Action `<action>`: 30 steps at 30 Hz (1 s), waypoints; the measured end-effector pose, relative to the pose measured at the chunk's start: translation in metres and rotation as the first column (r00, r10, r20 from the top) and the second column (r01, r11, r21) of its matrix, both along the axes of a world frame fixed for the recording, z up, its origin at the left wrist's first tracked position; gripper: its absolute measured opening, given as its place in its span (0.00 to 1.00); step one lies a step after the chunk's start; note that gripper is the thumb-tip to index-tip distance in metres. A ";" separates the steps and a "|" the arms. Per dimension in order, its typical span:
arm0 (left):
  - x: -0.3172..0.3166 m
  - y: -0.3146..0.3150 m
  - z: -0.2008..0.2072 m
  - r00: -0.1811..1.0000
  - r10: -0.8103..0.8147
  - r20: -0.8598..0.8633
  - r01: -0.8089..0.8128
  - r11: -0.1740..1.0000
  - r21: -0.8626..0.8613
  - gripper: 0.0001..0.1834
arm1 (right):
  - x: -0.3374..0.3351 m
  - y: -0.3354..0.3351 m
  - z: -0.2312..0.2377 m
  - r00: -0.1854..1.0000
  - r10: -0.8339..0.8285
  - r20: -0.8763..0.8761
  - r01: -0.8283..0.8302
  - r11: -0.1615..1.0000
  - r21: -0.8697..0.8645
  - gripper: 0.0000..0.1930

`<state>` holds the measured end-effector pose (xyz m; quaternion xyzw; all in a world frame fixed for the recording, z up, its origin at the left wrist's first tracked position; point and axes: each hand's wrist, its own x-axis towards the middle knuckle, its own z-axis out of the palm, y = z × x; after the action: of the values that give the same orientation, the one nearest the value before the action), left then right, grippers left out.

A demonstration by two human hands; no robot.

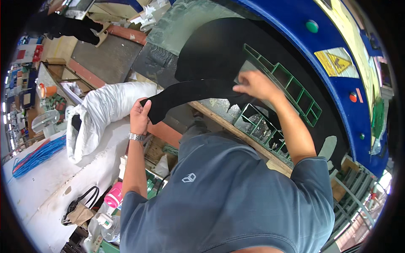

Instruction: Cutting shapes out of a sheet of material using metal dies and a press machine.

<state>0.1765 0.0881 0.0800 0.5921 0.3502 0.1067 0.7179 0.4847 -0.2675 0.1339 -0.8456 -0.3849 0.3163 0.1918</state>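
A long curved strip of black sheet material [185,95] stretches between my hands. My left hand [140,116], with a metal watch on its wrist, is closed on the strip's left end, thumb on top. At the right end, my right hand [257,85] has its fingers curled and pressed against the strip; the fingertips are partly hidden. Close by my right hand lies a green-edged cutting die [291,86] with several compartments, on a large black sheet [215,42]. A second green-edged die [259,124] sits nearer my body, beside the table's wooden edge.
A blue machine frame [337,92] with buttons and a yellow warning sign curves along the right. On the left, a white sack [114,101] and a bundle of blue cord [40,156] lie on a pale table [50,185]. Another person's legs [80,29] show at upper left.
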 end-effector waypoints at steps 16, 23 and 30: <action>-0.011 0.023 -0.037 0.984 -0.179 -0.003 0.164 0.906 -0.390 0.13 | 0.078 0.021 0.062 0.981 -0.189 -0.034 0.192 0.975 0.114 0.04; -0.003 -0.021 -0.052 0.963 -0.268 0.008 0.230 0.812 -0.536 0.12 | 0.163 0.052 0.015 0.664 -0.349 0.661 0.231 0.937 0.263 0.08; -0.034 -0.019 -0.054 0.949 -0.151 -0.276 0.128 0.987 -0.099 0.14 | 0.038 -0.075 0.017 0.782 -0.305 0.544 0.323 0.944 0.066 0.40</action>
<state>0.1422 0.0689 0.0257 0.5954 0.4105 -0.0439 0.6893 0.5224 -0.3427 0.1505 -0.9553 -0.2724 0.0310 0.1109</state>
